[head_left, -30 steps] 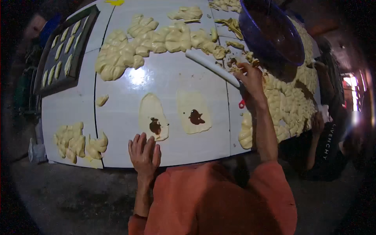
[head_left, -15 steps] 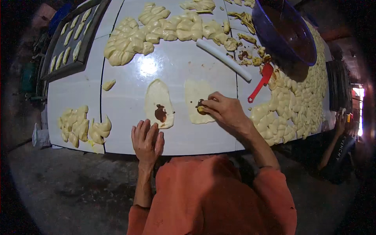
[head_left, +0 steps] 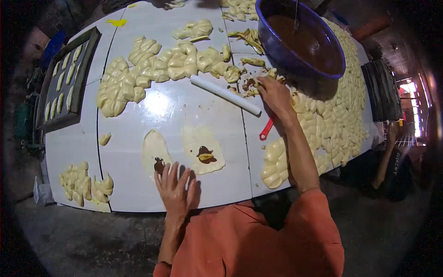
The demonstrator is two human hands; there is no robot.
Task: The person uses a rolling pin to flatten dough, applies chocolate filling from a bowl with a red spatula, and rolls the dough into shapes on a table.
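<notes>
Two flattened sheets of dough lie side by side near the table's front. My left hand (head_left: pixel 176 188) is open, fingers spread, over the lower edge of the left dough sheet (head_left: pixel 151 142), which carries a dark brown chocolate-like smear (head_left: pixel 159 165). On the right dough sheet (head_left: pixel 196 137), a yellowish banana piece (head_left: pixel 206 157) rests in another brown smear. My right hand (head_left: pixel 278 99) reaches far out to the loose banana pieces (head_left: pixel 251 85), its fingers curled among them; what they pinch is hidden. Its forearm passes over the red spatula (head_left: pixel 266 130), covering part of it.
A blue basin (head_left: pixel 302 69) of brown filling with a handle standing in it is beyond my right hand. A white rolling pin (head_left: pixel 226 94) lies mid-table. Dough lumps (head_left: pixel 341 108) cover the right side; more (head_left: pixel 180 62) lie at the back. A tray (head_left: pixel 76 99) of shaped dough stands left.
My right hand has left the right dough sheet, where the banana piece now lies, and moved out to the loose pieces. The view has shifted; my left hand stays by the left sheet, fingers more spread.
</notes>
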